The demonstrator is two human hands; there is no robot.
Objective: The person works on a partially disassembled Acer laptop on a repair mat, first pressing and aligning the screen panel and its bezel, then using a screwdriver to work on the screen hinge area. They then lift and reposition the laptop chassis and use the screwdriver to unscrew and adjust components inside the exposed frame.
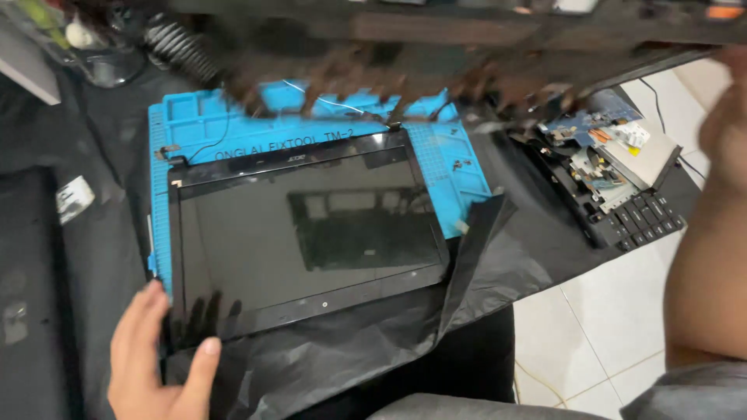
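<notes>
Fingers spread, left hand [159, 362] touches laptop screen [307, 233] corner; right hand [724, 124] blurred, can't tell.

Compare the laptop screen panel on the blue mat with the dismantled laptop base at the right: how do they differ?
The laptop screen panel looks whole, with a glossy black face; the dismantled laptop base is opened, showing circuit boards and a keyboard. The panel lies on the blue mat; the base lies on the black sheet at the table edge. The left hand touches the panel's corner; no hand touches the base. Both are black.
</notes>
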